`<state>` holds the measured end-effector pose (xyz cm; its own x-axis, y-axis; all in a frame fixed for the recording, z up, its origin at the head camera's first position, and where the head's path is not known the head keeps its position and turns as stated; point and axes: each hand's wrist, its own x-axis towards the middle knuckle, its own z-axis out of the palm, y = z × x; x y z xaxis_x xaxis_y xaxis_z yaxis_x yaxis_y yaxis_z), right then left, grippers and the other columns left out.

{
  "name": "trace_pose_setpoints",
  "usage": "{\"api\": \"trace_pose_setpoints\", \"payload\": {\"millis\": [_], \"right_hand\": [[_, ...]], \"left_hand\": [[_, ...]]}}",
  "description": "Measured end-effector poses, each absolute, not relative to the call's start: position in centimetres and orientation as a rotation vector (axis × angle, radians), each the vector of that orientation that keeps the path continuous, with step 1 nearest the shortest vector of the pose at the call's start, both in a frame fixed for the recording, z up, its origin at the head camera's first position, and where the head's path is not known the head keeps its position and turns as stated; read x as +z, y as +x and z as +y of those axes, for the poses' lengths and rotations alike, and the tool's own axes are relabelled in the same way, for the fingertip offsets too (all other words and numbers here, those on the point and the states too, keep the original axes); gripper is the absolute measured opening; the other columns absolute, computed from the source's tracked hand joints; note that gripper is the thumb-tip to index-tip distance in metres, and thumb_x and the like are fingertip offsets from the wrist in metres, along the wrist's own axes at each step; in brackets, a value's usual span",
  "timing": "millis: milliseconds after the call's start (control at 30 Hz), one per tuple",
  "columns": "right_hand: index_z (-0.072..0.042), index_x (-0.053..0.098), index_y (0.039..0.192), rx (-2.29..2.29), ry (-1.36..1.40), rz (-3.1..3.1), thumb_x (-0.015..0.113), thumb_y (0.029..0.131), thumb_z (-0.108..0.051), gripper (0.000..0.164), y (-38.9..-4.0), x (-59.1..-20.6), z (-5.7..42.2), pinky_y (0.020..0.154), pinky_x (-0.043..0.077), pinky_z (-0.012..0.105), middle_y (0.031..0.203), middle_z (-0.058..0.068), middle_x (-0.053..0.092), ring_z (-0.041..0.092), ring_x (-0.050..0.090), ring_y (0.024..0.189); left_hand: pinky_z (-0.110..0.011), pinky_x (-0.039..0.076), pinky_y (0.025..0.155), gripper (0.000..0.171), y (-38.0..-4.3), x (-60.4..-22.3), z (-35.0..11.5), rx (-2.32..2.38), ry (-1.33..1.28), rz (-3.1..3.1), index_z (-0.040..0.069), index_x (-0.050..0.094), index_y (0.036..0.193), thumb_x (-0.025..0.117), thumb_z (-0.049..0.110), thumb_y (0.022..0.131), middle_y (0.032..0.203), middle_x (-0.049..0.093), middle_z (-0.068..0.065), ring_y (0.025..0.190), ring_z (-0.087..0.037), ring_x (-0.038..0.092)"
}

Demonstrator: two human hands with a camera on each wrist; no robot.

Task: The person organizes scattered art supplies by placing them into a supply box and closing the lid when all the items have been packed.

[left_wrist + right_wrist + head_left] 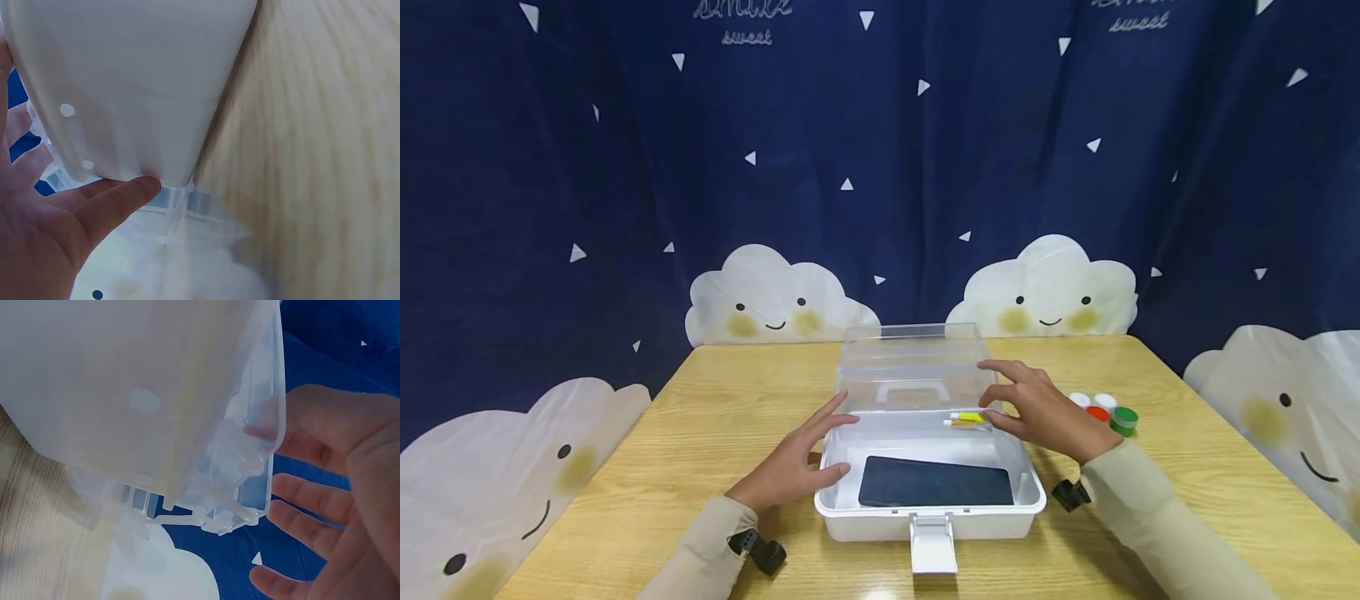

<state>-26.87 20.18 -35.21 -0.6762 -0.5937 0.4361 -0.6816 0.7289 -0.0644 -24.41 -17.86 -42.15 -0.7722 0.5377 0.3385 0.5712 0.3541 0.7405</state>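
A white plastic storage box [850, 527] stands open on the table, its clear lid [865, 393] tipped back. A flat black rectangular thing [936, 483] lies inside. Farther back, yellow-and-white tubes [967, 417] sit close to the right thumb. My left hand [790, 462] is spread beside the box's left wall, and in the left wrist view a fingertip [150, 182] touches the white wall. My right hand [1041, 408] reaches the back right, fingers spread. In the right wrist view its thumb shows behind a clear plastic edge [279, 369], other fingers apart.
Small lidded pots with white, red and green [1124, 422] tops stand right of the box. A white latch flap [933, 550] hangs at the box's front. Behind the wooden table [745, 383] hangs a dark blue curtain [850, 125] with clouds.
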Motion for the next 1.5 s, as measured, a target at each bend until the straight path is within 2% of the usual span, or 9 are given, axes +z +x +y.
{"api": "trace_pose_setpoints", "payload": {"millis": [133,400,533,800,1000,1133,1367,1500], "right_hand": [[-0.024,0.075,0.090,0.309,0.974,-2.554,0.080,0.079,-0.025,0.012,-26.9,-35.3,20.4,0.093,0.042,0.056,0.138,0.010,0.052,0.033,0.047,0.125],[-0.023,0.075,0.090,0.319,0.982,-2.539,0.081,0.079,-0.025,0.012,-27.1,-35.3,20.6,0.093,0.041,0.057,0.136,0.010,0.053,0.032,0.048,0.124],[-0.022,0.075,0.089,0.333,1.002,-2.523,0.080,0.079,-0.024,0.011,-27.2,-35.4,20.6,0.091,0.042,0.057,0.135,0.010,0.054,0.031,0.048,0.124],[-0.020,0.075,0.093,0.379,1.024,-2.530,0.079,0.081,-0.025,0.014,-27.2,-35.2,20.9,0.092,0.042,0.059,0.136,0.011,0.053,0.032,0.048,0.124],[-0.017,0.075,0.096,0.393,0.978,-2.563,0.078,0.082,-0.025,0.017,-27.5,-34.9,21.7,0.094,0.041,0.063,0.137,0.013,0.052,0.034,0.048,0.124],[-0.016,0.075,0.097,0.389,0.934,-2.598,0.077,0.083,-0.024,0.017,-27.7,-34.9,22.2,0.094,0.040,0.065,0.139,0.013,0.051,0.036,0.048,0.124],[-0.014,0.074,0.098,0.406,0.911,-2.597,0.078,0.082,-0.019,0.017,-28.1,-34.8,23.3,0.092,0.042,0.064,0.137,0.017,0.052,0.039,0.049,0.122],[-0.014,0.074,0.099,0.408,0.888,-2.614,0.077,0.083,-0.017,0.017,-28.4,-34.9,24.0,0.092,0.040,0.067,0.136,0.019,0.051,0.040,0.048,0.123]], "left_hand": [[-0.034,0.053,0.090,0.060,-24.7,-42.5,-17.8,-1.436,-1.073,-2.541,0.031,0.045,0.141,0.071,0.022,0.088,0.162,0.007,0.009,0.142,-0.025,0.026],[-0.032,0.052,0.091,0.062,-24.7,-42.3,-17.6,-1.433,-1.056,-2.546,0.031,0.044,0.142,0.071,0.016,0.088,0.162,0.007,0.010,0.142,-0.024,0.027],[-0.036,0.052,0.092,0.061,-24.6,-42.5,-17.8,-1.418,-1.068,-2.540,0.030,0.043,0.143,0.070,0.019,0.089,0.162,0.008,0.008,0.142,-0.026,0.026],[-0.044,0.050,0.095,0.063,-24.4,-42.8,-18.1,-1.380,-1.020,-2.578,0.035,0.040,0.144,0.070,0.024,0.090,0.161,0.007,0.010,0.143,-0.028,0.024],[-0.044,0.049,0.096,0.065,-24.5,-42.6,-17.9,-1.389,-1.023,-2.587,0.035,0.040,0.144,0.070,0.020,0.089,0.162,0.006,0.010,0.143,-0.028,0.025],[-0.045,0.048,0.097,0.065,-24.5,-42.4,-17.8,-1.392,-1.026,-2.586,0.032,0.040,0.144,0.070,0.017,0.089,0.162,0.006,0.008,0.143,-0.028,0.025],[-0.052,0.046,0.098,0.062,-23.0,-40.4,-17.2,-1.420,-1.051,-2.571,0.016,0.041,0.145,0.068,0.011,0.090,0.162,0.008,-0.005,0.142,-0.036,0.023],[-0.051,0.046,0.098,0.061,-23.2,-40.9,-17.3,-1.412,-1.043,-2.574,0.022,0.042,0.145,0.068,0.014,0.090,0.162,0.008,0.000,0.142,-0.034,0.023]]}}
